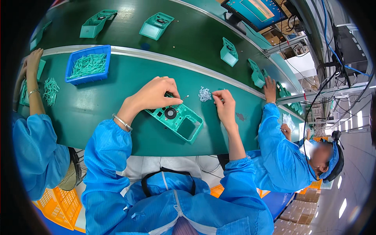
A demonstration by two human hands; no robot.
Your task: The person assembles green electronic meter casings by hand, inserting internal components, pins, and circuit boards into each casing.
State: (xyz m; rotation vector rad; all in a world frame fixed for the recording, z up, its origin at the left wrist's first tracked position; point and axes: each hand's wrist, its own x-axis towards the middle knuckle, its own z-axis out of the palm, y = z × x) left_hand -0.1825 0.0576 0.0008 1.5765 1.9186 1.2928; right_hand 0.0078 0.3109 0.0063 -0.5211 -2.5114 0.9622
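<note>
A green plastic housing with a round black speaker and a large rectangular opening lies slantwise on the bench in front of me. My left hand is closed over its far left end, thumb along the top side. A small metallic piece shows just beyond those fingertips; whether they touch it is unclear. To the right of the housing, my right hand has thumb and forefinger pinched beside a small heap of whitish-blue parts. Anything in that pinch is too small to make out.
At the left stands a blue bin full of green plastic pieces, with a loose pile beside it. Several green housings sit on the belt beyond the metal rail. Co-workers are at both sides; one's hand reaches toward the belt.
</note>
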